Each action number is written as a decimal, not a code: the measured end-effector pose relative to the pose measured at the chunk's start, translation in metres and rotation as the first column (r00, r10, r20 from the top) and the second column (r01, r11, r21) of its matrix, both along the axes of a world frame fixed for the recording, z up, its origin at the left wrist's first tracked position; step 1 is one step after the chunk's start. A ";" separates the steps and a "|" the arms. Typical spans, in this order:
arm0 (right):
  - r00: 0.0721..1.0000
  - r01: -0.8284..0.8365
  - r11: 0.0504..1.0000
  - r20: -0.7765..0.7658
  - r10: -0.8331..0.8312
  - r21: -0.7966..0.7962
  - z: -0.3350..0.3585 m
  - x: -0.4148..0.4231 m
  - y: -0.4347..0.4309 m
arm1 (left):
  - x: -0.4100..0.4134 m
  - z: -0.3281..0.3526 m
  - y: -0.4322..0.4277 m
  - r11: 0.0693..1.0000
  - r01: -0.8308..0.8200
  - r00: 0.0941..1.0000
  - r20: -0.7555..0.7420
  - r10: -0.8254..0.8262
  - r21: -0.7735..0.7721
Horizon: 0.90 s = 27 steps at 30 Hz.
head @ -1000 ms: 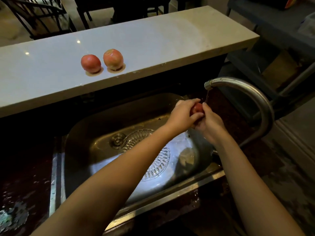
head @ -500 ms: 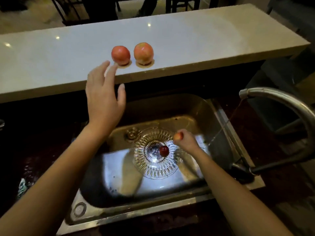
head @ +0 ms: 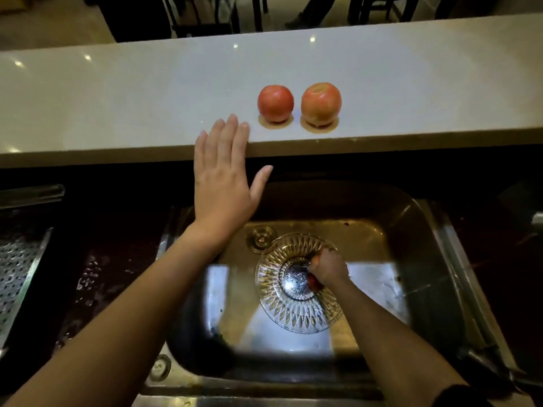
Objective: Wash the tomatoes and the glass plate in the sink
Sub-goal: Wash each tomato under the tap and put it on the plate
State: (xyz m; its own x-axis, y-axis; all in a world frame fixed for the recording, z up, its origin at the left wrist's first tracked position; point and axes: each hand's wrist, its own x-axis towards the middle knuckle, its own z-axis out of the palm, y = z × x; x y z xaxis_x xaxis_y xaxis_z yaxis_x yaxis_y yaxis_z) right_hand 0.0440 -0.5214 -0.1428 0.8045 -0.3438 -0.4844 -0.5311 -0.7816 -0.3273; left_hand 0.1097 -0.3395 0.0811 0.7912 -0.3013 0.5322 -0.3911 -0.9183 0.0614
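Two large tomatoes stand on the white counter ledge [head: 117,92]: a red one [head: 275,103] and, to its right, a paler one [head: 321,103]. My left hand [head: 224,177] is open, fingers spread, its fingertips over the ledge edge just left of the red tomato and apart from it. A cut-glass plate [head: 289,314] lies flat in the steel sink [head: 435,259]. My right hand [head: 328,267] is down on the plate, closed around a small red tomato [head: 313,284] that shows only partly under the fingers.
The sink drain [head: 261,239] sits just behind the plate. A perforated metal rack [head: 14,268] lies at the left on a dark, wet worktop [head: 97,277]. Chair legs and floor show beyond the ledge. Part of the tap base [head: 484,359] is at the lower right.
Both hands left the tap. My left hand has risen to the ledge beside the red tomato. My right hand has gone down onto the plate, over the small tomato.
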 end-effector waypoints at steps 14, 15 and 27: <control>0.977 -0.045 0.995 0.212 0.026 0.085 0.139 0.008 -0.003 | 0.007 -0.006 0.001 1.000 -0.013 0.999 0.050 0.012 0.020; 0.928 -0.036 0.997 0.373 0.005 0.075 0.169 0.005 0.000 | 0.007 -0.006 0.001 1.000 -0.012 0.999 0.050 0.011 0.021; 0.718 0.017 0.998 0.695 0.035 -0.068 0.298 0.068 0.011 | 0.008 -0.005 0.008 0.997 0.039 0.999 -0.025 -0.037 0.069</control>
State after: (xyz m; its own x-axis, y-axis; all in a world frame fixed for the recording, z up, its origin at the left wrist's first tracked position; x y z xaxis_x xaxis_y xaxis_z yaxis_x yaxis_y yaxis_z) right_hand 0.1118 -0.5102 0.1554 0.9089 -0.3443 0.2352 -0.1674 -0.8179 -0.5505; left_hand 0.1181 -0.3311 0.0759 0.7904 -0.3673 0.4902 -0.4251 -0.9051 0.0072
